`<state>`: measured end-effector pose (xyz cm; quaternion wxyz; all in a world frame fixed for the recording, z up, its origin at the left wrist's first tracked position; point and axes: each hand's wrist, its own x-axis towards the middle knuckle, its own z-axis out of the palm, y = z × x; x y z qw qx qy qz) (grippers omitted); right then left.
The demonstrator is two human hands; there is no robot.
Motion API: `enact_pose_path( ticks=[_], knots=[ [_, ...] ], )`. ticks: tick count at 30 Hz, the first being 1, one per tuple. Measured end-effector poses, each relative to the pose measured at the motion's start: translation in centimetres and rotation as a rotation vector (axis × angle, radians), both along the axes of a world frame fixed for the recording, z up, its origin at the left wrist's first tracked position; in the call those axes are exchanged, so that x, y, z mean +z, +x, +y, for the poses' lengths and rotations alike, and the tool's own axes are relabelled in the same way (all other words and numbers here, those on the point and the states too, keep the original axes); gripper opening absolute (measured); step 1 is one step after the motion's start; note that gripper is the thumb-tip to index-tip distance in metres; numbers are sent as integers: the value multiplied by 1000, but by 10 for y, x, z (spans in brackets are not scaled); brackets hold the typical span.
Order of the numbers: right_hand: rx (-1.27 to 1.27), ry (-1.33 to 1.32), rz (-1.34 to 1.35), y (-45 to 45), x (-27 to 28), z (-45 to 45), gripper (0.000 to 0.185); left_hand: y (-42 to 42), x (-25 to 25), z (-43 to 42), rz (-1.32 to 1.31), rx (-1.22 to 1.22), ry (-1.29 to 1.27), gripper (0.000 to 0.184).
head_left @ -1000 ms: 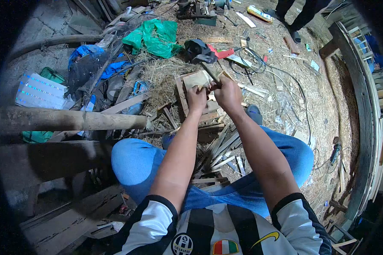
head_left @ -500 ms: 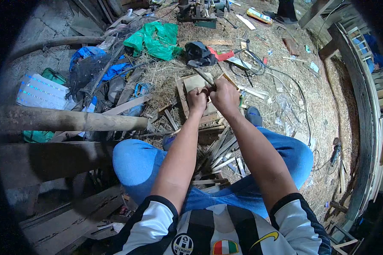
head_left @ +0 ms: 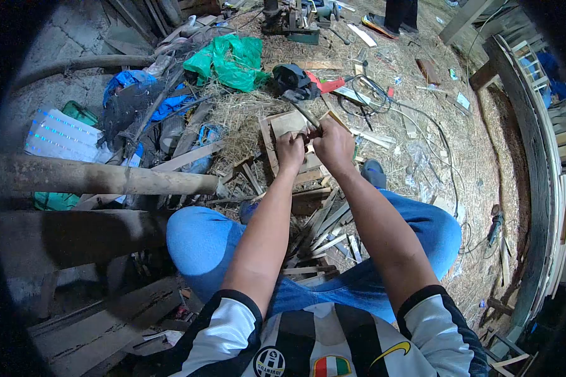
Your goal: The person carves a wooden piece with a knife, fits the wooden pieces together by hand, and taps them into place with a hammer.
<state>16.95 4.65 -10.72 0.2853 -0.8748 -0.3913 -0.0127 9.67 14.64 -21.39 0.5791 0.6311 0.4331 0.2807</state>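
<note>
My right hand (head_left: 334, 148) is wrapped round a dark, rod-like tool (head_left: 306, 114) whose far end points up and to the left. Close beside it, my left hand (head_left: 290, 152) is closed on a small piece, too hidden by the fingers to name. Both hands are over a shallow wooden box frame (head_left: 268, 144) on the ground between my feet. A light wooden panel (head_left: 287, 122) lies inside the frame. The lower part of the tool is covered by my right hand.
Wood strips (head_left: 324, 229) are piled between my legs. Beyond the frame lie a green plastic bag (head_left: 229, 61), a dark cloth (head_left: 294, 81) and a red tool (head_left: 326, 82) with cable. A bamboo pole (head_left: 107, 176) juts in from the left. Another person's legs (head_left: 401, 16) stand at top.
The rod-like tool has tilted further left, and both hands have shifted slightly. The other person's legs have moved left at the top.
</note>
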Motion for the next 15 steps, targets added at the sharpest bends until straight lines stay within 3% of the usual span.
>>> enact_pose_path(
  ticks=[7, 15],
  knots=[
    [4, -117, -99, -2, -9, 5, 26, -3, 32, -9, 53, 13, -158, 36],
    [30, -90, -124, -1, -21, 9, 30, 2, -5, -2, -79, 29, -175, 33]
  ],
)
